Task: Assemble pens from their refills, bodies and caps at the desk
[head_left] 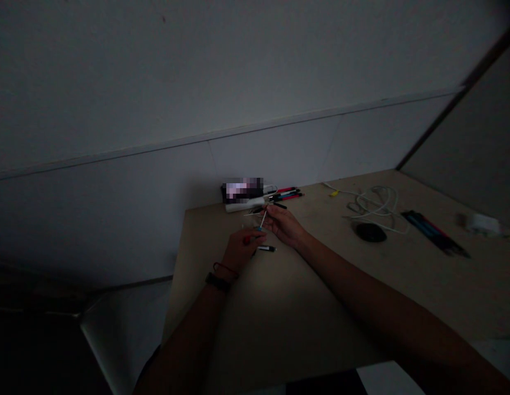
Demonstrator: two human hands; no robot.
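Both my hands meet over the far part of a light wooden table (279,307) in dim light. My left hand (240,248) is closed around a small object with a red part showing at the fingertips. My right hand (284,225) pinches a thin stick-like piece (263,219), pale with a blue section, which runs down toward my left hand. A short pen piece with a black end (266,248) lies on the table just under my hands. A dark band sits on my left wrist.
Several red and black pens (287,193) lie at the table's back edge beside a white bar-shaped object (244,206). A coiled white cable (376,206), a black oval object (370,232), a dark pen bundle (433,231) and a white box (481,222) lie to the right. A white wall stands behind.
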